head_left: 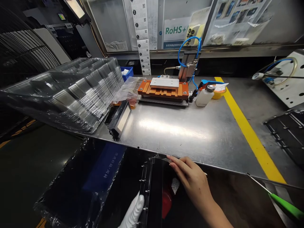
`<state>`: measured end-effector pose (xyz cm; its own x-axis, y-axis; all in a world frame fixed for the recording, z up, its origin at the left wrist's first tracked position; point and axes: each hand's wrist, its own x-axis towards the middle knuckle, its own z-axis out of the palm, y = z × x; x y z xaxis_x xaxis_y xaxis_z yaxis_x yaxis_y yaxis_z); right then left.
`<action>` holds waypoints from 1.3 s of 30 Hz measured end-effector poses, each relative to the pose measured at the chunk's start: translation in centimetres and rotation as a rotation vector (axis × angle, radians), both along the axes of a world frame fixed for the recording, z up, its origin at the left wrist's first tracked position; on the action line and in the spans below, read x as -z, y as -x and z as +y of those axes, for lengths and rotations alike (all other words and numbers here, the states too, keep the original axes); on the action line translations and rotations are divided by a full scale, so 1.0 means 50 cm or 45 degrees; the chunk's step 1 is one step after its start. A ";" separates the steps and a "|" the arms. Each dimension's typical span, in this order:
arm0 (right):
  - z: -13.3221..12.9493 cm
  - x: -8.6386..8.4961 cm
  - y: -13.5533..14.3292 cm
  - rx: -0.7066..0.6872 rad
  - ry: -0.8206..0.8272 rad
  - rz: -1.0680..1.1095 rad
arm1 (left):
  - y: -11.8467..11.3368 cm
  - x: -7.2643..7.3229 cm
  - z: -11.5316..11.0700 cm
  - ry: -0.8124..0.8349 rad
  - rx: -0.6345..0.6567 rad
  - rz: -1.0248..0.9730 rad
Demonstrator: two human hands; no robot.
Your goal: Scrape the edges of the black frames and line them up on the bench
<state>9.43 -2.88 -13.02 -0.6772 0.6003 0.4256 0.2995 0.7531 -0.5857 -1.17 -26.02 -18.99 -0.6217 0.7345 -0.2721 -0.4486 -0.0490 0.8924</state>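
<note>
My left hand (pixel 134 210), in a white glove, grips the side of a glossy black panel (pixel 155 190) held upright below the table's front edge. Small metal pins (pixel 142 180) run along that panel's left side. My right hand (pixel 193 177) is bare, with its fingertips drawn together at the panel's top corner. Whatever lies between those fingertips is too small to make out. Behind the panel, lower down, a red thing (pixel 167 202) shows in part. A black block with a pale label-like face (pixel 123 120) stands on the table to the left.
An orange fixture (pixel 163 90) with blue air tubing stands at the table's back, beside a white pump bottle (pixel 204 96). Stacked clear trays (pixel 87 91) fill the left. Yellow tape (pixel 247 129) crosses the right. A green-handled tool (pixel 285 204) juts over the front edge.
</note>
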 end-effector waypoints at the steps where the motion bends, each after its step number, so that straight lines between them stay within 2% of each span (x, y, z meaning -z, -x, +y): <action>1: 0.000 0.001 0.000 0.002 0.005 -0.003 | 0.000 0.002 -0.002 0.014 -0.006 -0.007; 3: -0.001 0.003 -0.002 0.008 0.009 -0.002 | 0.003 0.005 -0.007 0.027 -0.006 0.017; 8: -0.008 0.014 -0.006 0.020 0.028 -0.014 | 0.005 -0.004 -0.006 0.036 0.112 0.200; 13: -0.017 0.025 -0.010 0.029 0.093 -0.039 | -0.017 -0.017 0.021 0.006 -0.129 0.253; 19: -0.035 0.041 -0.008 -0.025 0.108 -0.030 | -0.010 -0.013 0.031 0.018 -0.238 0.200; 21: -0.044 0.047 -0.008 -0.067 0.110 -0.022 | 0.007 -0.026 0.043 0.089 -0.193 0.104; 23: -0.052 0.051 -0.008 -0.091 0.118 -0.012 | 0.024 -0.046 0.060 0.202 -0.075 -0.150; 25: -0.059 0.052 -0.009 -0.094 0.120 -0.003 | 0.037 -0.065 0.076 0.257 -0.026 -0.340; 29: -0.070 0.046 -0.013 -0.122 0.112 -0.016 | 0.045 -0.083 0.094 0.243 0.012 -0.392; 31: -0.076 0.043 -0.014 -0.145 0.113 -0.019 | 0.046 -0.086 0.100 0.247 -0.005 -0.461; 36: -0.087 0.045 -0.018 -0.189 0.119 -0.006 | 0.050 -0.098 0.116 0.143 -0.200 -0.731; 39: -0.101 0.046 -0.023 -0.221 0.077 0.019 | 0.055 -0.099 0.124 0.192 -0.176 -0.817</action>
<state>10.60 -7.92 -15.32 -0.7664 0.5000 0.4033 0.1590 0.7559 -0.6350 -3.92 -19.81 -14.05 -0.3882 0.5848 -0.7123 -0.8907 -0.0396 0.4529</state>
